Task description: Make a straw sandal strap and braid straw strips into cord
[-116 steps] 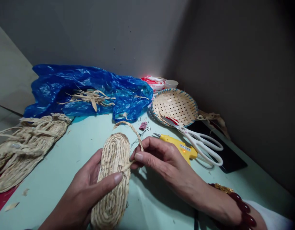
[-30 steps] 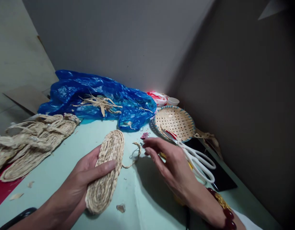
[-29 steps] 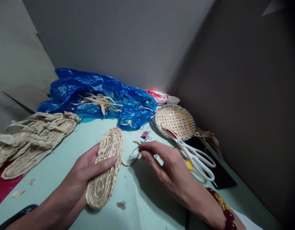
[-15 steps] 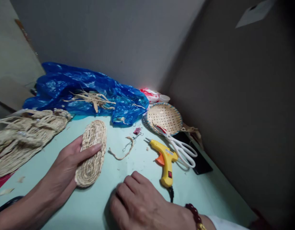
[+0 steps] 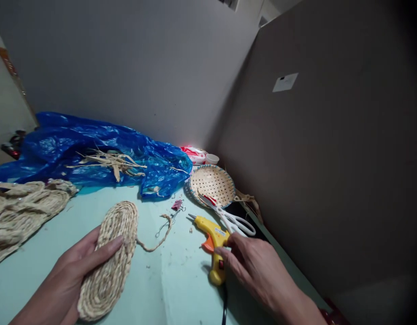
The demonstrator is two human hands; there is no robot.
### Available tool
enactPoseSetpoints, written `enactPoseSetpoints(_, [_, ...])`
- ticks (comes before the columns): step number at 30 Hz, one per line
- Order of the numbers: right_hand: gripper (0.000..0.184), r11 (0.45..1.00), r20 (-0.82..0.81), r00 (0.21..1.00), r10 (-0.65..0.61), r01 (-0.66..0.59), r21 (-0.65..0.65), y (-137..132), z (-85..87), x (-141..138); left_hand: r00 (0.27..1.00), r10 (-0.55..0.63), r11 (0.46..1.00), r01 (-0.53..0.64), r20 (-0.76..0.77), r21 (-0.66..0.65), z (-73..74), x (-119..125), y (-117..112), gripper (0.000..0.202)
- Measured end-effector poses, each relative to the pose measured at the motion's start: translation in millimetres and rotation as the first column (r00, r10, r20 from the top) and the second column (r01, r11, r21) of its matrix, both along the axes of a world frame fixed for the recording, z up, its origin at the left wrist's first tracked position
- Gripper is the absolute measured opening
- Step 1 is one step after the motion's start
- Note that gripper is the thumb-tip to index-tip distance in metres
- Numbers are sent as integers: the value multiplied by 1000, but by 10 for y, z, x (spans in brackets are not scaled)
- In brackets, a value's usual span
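My left hand [image 5: 82,262] grips an oval woven straw sole [image 5: 110,257], its thumb lying across the upper face and the fingers behind it, mostly hidden. My right hand [image 5: 259,266] is over the right side of a yellow hot glue gun [image 5: 213,232], thumb and forefinger parted beside its handle; whether they touch it I cannot tell. The gun lies on its side, nozzle toward the back left, with an orange trigger. White-handled scissors [image 5: 233,221] lie just behind it, partly covered by that hand. A twisted straw cord [image 5: 161,243] curls between the sole and the gun.
A blue plastic bag [image 5: 89,135] with loose straw [image 5: 115,162] sits along the back wall. Beside it is a shallow woven basket [image 5: 215,183]. Woven straw sandals [image 5: 28,203] lie at left. A pink binder clip [image 5: 177,204] is mid-table. Grey partitions [image 5: 313,158] rise behind and right.
My right hand has gone from a loose fist at the front of the table to the glue gun, its fingers opening. The left hand still holds the sole. The view has shifted up and right.
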State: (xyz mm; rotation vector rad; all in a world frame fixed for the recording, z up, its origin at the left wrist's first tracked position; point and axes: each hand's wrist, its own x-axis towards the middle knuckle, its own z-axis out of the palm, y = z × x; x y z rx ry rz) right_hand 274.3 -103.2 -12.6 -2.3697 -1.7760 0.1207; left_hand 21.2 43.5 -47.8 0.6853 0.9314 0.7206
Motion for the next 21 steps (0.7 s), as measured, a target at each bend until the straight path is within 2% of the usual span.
enactPoseSetpoints(5, [39,989,-79,988,-135,130,-64,20,-309,-31,1000,26,998,-26,7,54,167,78,-138,76])
enactPoseSetpoints(11, [32,966,-188,950,-250,232,-114,55,-348,-43,997,-41,980,54,-73,193,196,64,-219,65])
enactPoseSetpoints(14, [35,960,-294,914,-278,256,-109,18,-369,19,993,-83,963,102,-84,249,179,38,-209,61])
enactPoseSetpoints(18, [48,944,-476,823,-310,325,-53,-90,-404,98,993,-109,974,115,-44,197,172,26,-194,60])
enactPoseSetpoints(21, [49,916,-661,691,-293,401,13,-171,-416,113,992,-122,984,124,-26,125,169,20,-192,57])
